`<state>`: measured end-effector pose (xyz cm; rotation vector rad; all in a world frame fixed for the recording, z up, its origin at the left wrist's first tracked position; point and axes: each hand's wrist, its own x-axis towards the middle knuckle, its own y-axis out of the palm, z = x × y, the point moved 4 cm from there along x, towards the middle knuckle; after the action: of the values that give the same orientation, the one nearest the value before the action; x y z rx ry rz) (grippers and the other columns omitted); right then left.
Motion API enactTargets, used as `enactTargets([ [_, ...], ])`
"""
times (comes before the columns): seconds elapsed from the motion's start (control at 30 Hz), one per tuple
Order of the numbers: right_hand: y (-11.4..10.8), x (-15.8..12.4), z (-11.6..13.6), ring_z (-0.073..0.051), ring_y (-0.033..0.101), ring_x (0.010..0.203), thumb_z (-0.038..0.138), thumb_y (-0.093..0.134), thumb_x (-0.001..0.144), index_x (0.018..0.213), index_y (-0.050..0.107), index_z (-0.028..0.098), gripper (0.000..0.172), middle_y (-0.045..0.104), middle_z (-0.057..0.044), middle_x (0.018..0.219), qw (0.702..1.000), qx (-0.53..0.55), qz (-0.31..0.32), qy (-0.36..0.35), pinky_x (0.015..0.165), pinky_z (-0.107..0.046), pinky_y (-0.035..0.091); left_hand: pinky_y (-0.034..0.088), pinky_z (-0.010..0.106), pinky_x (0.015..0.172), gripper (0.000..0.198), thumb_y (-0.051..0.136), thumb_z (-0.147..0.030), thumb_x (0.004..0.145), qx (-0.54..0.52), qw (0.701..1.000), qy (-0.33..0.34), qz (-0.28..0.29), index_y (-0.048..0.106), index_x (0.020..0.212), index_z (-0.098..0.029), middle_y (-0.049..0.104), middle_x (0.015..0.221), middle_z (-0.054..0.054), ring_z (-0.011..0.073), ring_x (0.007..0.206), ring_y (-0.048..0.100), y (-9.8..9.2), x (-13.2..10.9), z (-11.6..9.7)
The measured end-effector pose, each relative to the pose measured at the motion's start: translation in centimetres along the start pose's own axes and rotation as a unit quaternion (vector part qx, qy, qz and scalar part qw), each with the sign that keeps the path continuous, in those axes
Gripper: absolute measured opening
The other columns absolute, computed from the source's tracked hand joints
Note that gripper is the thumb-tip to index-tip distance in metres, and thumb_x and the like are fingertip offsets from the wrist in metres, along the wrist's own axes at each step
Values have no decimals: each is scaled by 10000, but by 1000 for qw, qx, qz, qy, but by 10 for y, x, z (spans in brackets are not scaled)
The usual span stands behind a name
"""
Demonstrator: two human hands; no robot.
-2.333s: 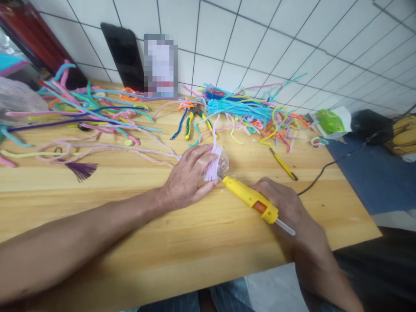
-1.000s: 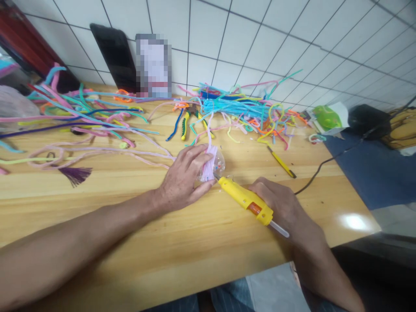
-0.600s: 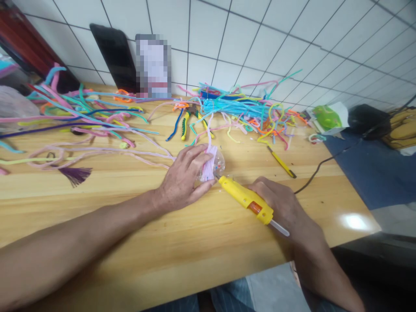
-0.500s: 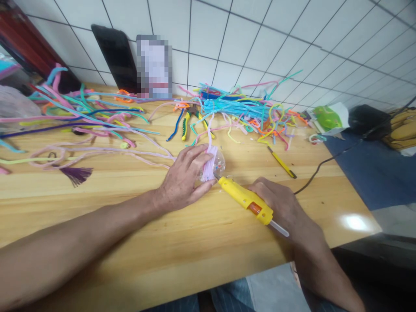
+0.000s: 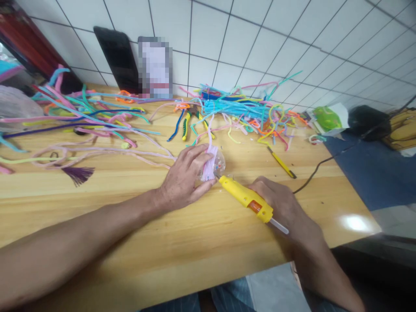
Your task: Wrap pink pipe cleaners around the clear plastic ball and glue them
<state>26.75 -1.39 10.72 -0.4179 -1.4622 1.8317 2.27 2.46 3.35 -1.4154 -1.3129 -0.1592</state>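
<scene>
My left hand (image 5: 186, 175) is closed round a clear plastic ball (image 5: 220, 162) with small coloured bits inside. Lilac pipe cleaner (image 5: 209, 167) is wrapped in rows round the ball, and one end sticks up past my fingers. My right hand (image 5: 276, 197) grips a yellow hot glue gun (image 5: 238, 193), with a clear glue stick (image 5: 278, 225) poking out of its back. The gun's nozzle meets the lower right edge of the lilac wrapping, close to my left thumb. Fingers of the right hand are partly hidden behind the gun.
Loose pipe cleaners (image 5: 107, 117) spread over the table's left, with a purple tassel (image 5: 79, 174). A blue bundle (image 5: 235, 108), pliers (image 5: 186, 125) and a yellow cutter (image 5: 282, 163) lie beyond my hands. A black phone (image 5: 118, 60) leans on the tiled wall. A cord (image 5: 320, 167) runs rightward.
Almost nothing differs. Both hands, the ball and the glue gun hold their places; the view has shifted very slightly.
</scene>
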Motion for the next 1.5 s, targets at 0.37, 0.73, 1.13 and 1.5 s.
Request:
enactTargets([
  [0.37, 0, 0, 1, -205, 680, 711, 212, 496, 1109, 1097, 613, 225, 119, 687, -48, 849, 1000, -4, -11, -22, 615, -315, 461, 537, 579, 1182, 555, 683, -352, 1026, 4, 1000, 5, -5, 450, 1502, -187, 578, 1485, 220, 366, 1433, 577, 0, 1, -1],
  [0.73, 1, 1, 0, -180, 645, 664, 277, 455, 1142, 1079, 619, 221, 184, 673, -40, 827, 1000, -13, -12, -25, 591, -309, 440, 521, 591, 1189, 609, 719, -331, 998, -16, 1000, -1, -7, 453, 1529, -195, 577, 1503, 214, 374, 1440, 574, 0, -1, 2],
  [1.13, 3, 1, -4, -181, 630, 666, 264, 551, 1097, 1056, 641, 228, 105, 669, -28, 808, 1000, 21, 4, 6, 605, -308, 424, 540, 608, 1167, 580, 682, -358, 1021, 0, 1000, 6, -2, 433, 1521, -203, 579, 1493, 220, 375, 1435, 577, 0, -1, 0],
  [1.5, 1, 1, -1, -195, 650, 689, 236, 489, 1120, 1073, 628, 229, 147, 676, -41, 837, 999, 22, -17, -18, 606, -317, 443, 537, 603, 1169, 575, 676, -356, 1023, 1, 1000, 7, -2, 430, 1517, -192, 574, 1491, 228, 375, 1433, 575, 0, 0, 1],
])
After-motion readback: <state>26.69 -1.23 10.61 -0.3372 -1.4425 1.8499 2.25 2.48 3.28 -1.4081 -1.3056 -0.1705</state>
